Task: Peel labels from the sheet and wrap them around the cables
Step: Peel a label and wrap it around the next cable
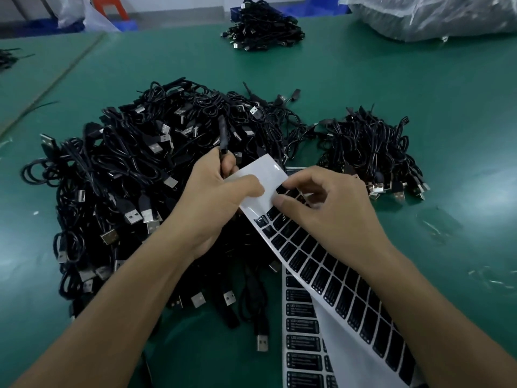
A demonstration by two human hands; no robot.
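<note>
Your view reads dim and cool, lit from overhead. Pale glare sits on the green desk (481,189) at your right, and there is a small hot spot on the label sheet (275,165) where it curls. Desk edges bow near the frame borders. The far plastic bag (436,15) is soft, and fine detail is smeared throughout.

One head camera looked forward and down, close over the cable pile (126,169). Its wide view reached well beyond it.
</note>
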